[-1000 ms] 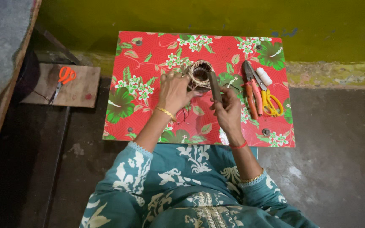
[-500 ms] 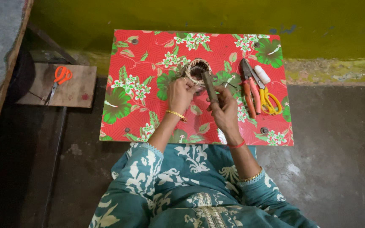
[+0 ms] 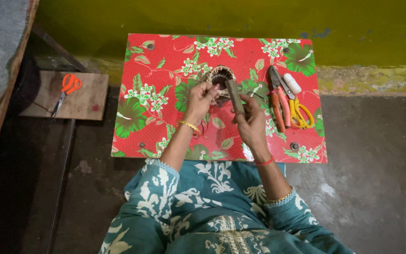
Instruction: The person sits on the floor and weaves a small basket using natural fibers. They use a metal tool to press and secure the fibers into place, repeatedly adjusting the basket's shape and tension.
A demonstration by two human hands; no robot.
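My left hand grips a small round woven basket-like piece of pale cane, held just above a low table covered in red floral cloth. My right hand is closed on a flat brownish stick-shaped tool that points up toward the woven piece. The two hands are close together over the table's middle. Thin dark strands hang below my left hand.
On the table's right lie red-handled pliers, yellow-handled scissors and a white cylinder. Orange-handled scissors rest on a wooden board at left. A yellow-green wall stands behind; grey floor at right.
My hands have stayed together on the woven piece and the tool, shifting only slightly; the stick now stands more upright. The camera view has drifted a little.
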